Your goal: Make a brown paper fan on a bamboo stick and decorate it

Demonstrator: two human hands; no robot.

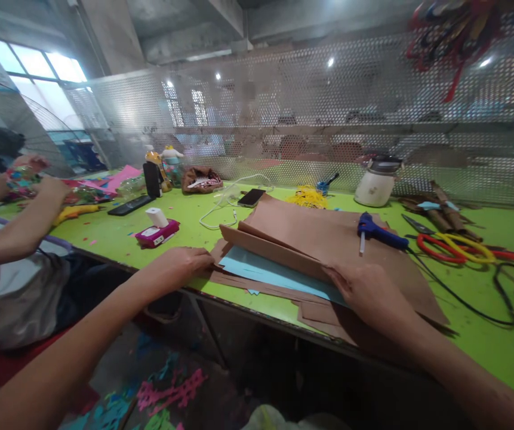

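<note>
The brown kraft paper (310,227) lies just right of the frame's centre, along the near edge of the lime-green table (498,358), with a long flap (272,251) of it standing up at a tilt over a light blue sheet (270,272). At the centre of the frame the left hand (187,263) has its thumb and fingers closed on the left end of the brown paper; right of centre, the right hand (368,289) grips the flap near its right end, though its thumb is partly hidden. The kraft should be light but fairly stiff, likely to keep a crease and spring back a little where it is not pressed. The blue sheet looks thinner and smoother, so it may slide or crumple under the flap. Both ends of the flap seem the best hold, since one hand alone would probably let the long edge bow or twist; a light pinch should do, as hard pulling could tear a corner. The blue glue gun (384,233), at centre right of the frame, rests on the kraft and may weigh it down or drag if the paper shifts.
</note>
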